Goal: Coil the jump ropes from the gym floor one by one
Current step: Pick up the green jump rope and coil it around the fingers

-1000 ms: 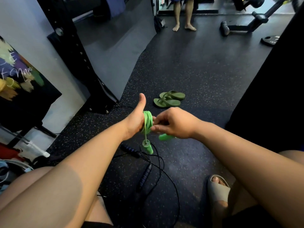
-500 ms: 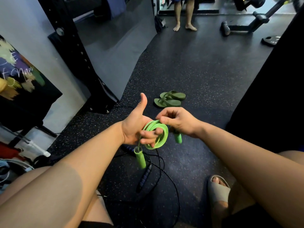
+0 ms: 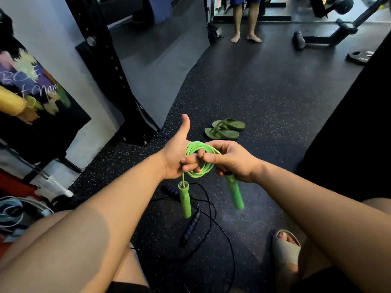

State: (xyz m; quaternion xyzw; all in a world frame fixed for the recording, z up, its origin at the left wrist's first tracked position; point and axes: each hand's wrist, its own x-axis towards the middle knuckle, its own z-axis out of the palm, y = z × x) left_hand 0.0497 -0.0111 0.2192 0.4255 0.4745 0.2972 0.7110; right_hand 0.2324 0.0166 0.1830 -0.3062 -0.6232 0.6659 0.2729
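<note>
Now the green jump rope sits flat as a finished coil between both hands, above the black jump rope on the floor. My left hand curls its fingers through the loops (thumb up); my right hand pinches the far side. Earlier one handle stayed tucked; both dangle now.

Gym: speckled rubber floor, squat rack, weight plate.

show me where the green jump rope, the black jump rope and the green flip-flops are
green jump rope [image 3: 198,173], head view, lower coil loops.
black jump rope [image 3: 190,228], head view, dark handle on floor.
green flip-flops [image 3: 222,133], head view, nearer sandal's sole.
</note>
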